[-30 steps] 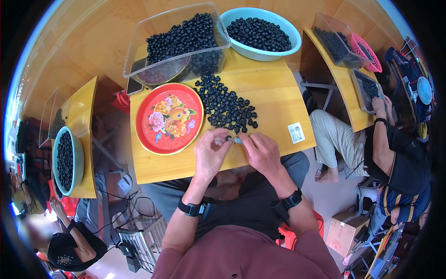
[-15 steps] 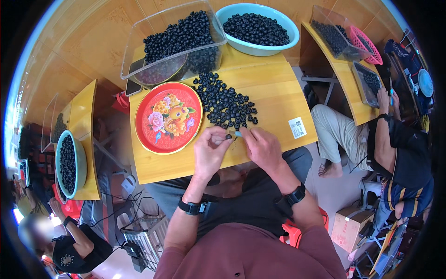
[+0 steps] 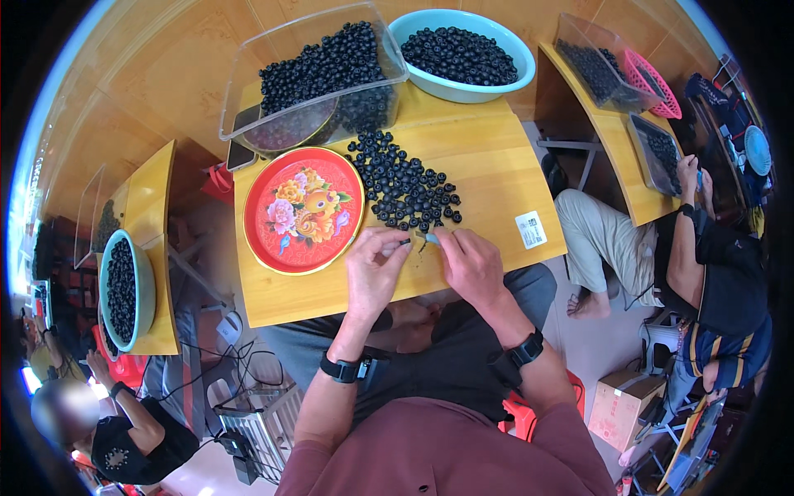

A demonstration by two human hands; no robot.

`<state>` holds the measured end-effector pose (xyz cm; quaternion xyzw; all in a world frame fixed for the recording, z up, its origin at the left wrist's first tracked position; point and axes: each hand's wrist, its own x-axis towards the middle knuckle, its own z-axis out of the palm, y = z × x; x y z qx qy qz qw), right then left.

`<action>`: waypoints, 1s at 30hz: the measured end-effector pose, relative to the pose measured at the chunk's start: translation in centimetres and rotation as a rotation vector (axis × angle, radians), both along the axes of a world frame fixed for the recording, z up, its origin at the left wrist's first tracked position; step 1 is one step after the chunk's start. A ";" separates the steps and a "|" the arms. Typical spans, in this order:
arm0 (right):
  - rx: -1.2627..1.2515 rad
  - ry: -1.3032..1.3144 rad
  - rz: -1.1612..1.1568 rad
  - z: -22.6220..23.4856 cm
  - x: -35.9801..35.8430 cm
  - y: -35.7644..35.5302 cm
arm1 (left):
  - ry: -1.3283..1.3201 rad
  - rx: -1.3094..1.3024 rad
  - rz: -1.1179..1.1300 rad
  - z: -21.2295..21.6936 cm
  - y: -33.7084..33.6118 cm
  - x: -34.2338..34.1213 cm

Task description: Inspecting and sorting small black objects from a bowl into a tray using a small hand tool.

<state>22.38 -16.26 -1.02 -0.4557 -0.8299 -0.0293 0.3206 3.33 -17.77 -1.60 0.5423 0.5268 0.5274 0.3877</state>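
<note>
Pinched between the thumb and fingers of my left hand (image 3: 376, 263) is a small black bead (image 3: 405, 241). My right hand (image 3: 471, 263) closes around a slim tool with a light blue handle (image 3: 432, 238). Its tip points toward the bead, and I cannot make out its exact kind. Both hands are over the near edge of the yellow wooden table (image 3: 496, 174). Just beyond them a loose pile of black beads (image 3: 405, 186) is spread out. To the left of the pile lies a round red tray (image 3: 302, 255) with a flower and fish design.
At the table's back stand a clear bin (image 3: 236, 132) and a light blue basin (image 3: 525, 70), both full of black beads. A phone (image 3: 241, 155) lies beside the bin. Co-workers sit on both sides; a teal basin (image 3: 147, 289) rests on the left table.
The bead in my left hand has turned slightly, and the tool's tip has drawn a little away from it. Otherwise the view has shifted only slightly.
</note>
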 end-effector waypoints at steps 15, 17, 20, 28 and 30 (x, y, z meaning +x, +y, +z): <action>0.029 -0.016 -0.005 0.3 0.1 -0.1 | 0.104 -0.032 0.073 0.2 0.1 0.1; 0.052 -0.012 0.006 0.3 0.0 -0.2 | 0.125 0.029 0.076 0.0 0.2 0.1; 0.058 -0.004 0.014 0.2 0.0 -0.1 | 0.168 0.070 0.075 0.1 0.2 0.2; 0.073 -0.044 0.045 0.1 0.1 -0.2 | 0.304 0.015 0.049 1.0 -0.1 0.9; 0.078 -0.063 0.047 0.1 0.1 -0.1 | 0.250 0.016 0.045 1.0 -0.1 0.9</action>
